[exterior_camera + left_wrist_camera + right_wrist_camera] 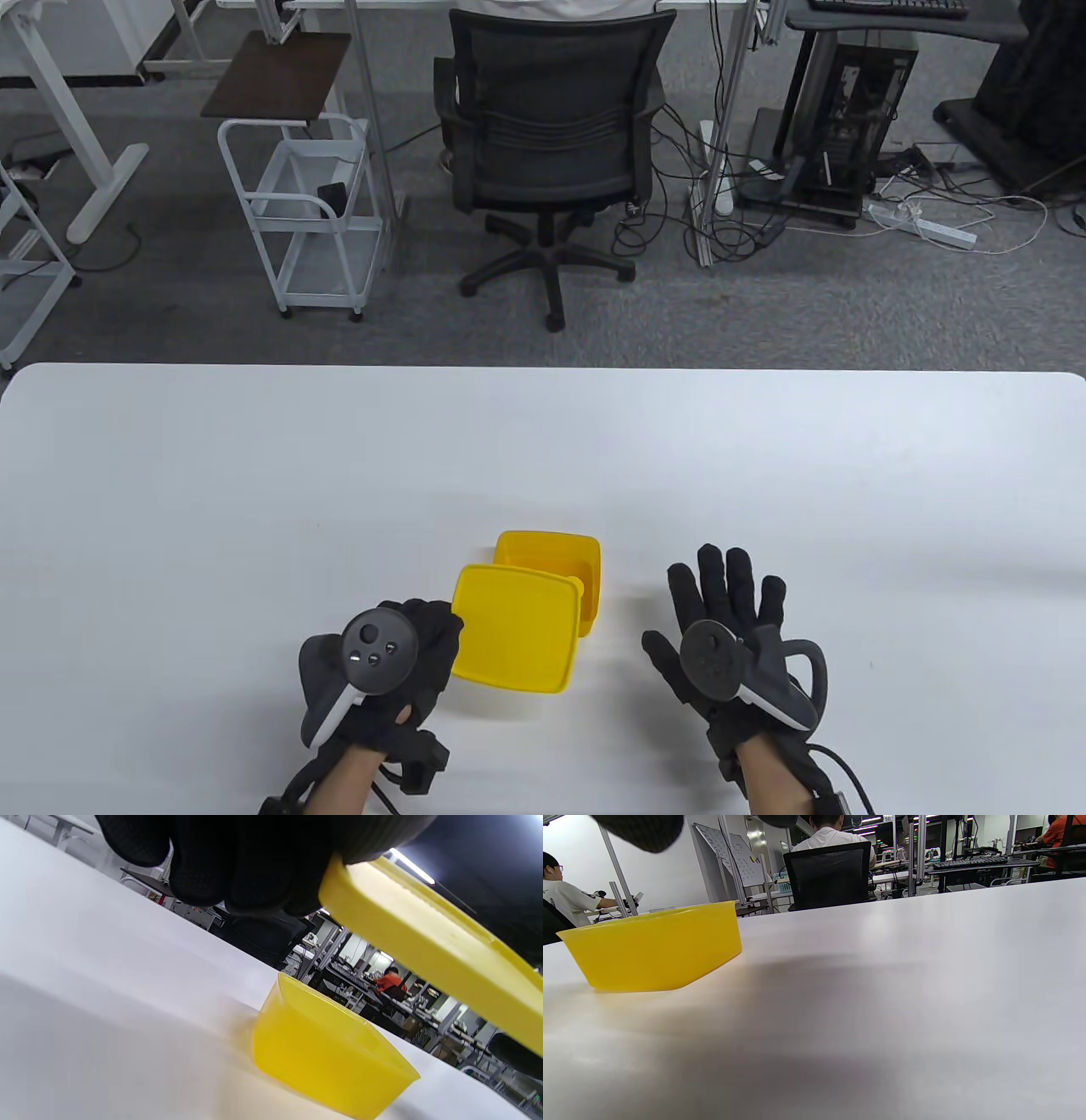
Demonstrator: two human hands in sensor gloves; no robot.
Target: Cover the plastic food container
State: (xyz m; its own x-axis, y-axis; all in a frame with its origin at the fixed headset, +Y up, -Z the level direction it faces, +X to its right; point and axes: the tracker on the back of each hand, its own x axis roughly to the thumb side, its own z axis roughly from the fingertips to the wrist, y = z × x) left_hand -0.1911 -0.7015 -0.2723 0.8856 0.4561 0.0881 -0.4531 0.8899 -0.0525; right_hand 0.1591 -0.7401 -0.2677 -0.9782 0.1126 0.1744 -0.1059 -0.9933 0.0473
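A yellow plastic container stands open on the white table, near its front middle. It also shows in the left wrist view and the right wrist view. My left hand grips the yellow lid by its left edge and holds it above the table, in front of the container and partly over its near left side. In the left wrist view the lid hangs from my fingers above the container. My right hand is open and empty, fingers spread, to the right of the container.
Beyond the table's far edge stand a black office chair, a white wire cart and desks with cables on the floor.
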